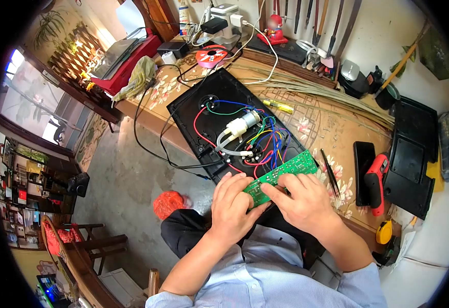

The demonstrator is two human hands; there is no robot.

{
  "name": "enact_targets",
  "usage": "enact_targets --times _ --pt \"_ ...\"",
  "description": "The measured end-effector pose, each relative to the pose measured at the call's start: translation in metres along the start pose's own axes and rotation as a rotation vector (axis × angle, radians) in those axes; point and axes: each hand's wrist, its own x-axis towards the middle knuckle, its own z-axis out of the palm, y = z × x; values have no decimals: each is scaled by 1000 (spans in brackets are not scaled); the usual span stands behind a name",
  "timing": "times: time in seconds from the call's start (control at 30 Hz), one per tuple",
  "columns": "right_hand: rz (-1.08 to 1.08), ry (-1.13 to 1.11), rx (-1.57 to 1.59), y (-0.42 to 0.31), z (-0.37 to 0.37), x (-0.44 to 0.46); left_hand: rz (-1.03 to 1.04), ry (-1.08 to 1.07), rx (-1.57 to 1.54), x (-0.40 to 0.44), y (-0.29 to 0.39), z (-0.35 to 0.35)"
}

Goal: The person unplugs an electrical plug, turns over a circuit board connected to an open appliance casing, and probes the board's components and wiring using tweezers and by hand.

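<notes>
A green circuit board [297, 165] is held at the table's front edge, tilted, with its soldered side facing up. My left hand [232, 208] grips its left end, fingers wrapped around the edge. My right hand [301, 203] is closed over its near edge, the thumb and fingers pressed on the board. Coloured wires [270, 141] run from the board into an open black plastic housing [191, 110]. Inside the housing lies a small motor pump [242, 124] with clear tubing [223, 143]. My fingers hide part of the board's left half.
Right of the board lie tweezers [330, 173], a black phone [364, 172], a red-and-black tool [375, 185] and a black plastic cover [412, 154]. A yellow screwdriver [278, 106] sits behind the housing. Black cables [145, 131] hang over the left edge. Long thin sticks [332, 95] line the back.
</notes>
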Motion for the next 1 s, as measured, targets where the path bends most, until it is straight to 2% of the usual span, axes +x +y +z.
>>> enact_targets --times 1.0 --pt "-15 -8 25 4 0 1 -7 -14 -1 2 1 0"
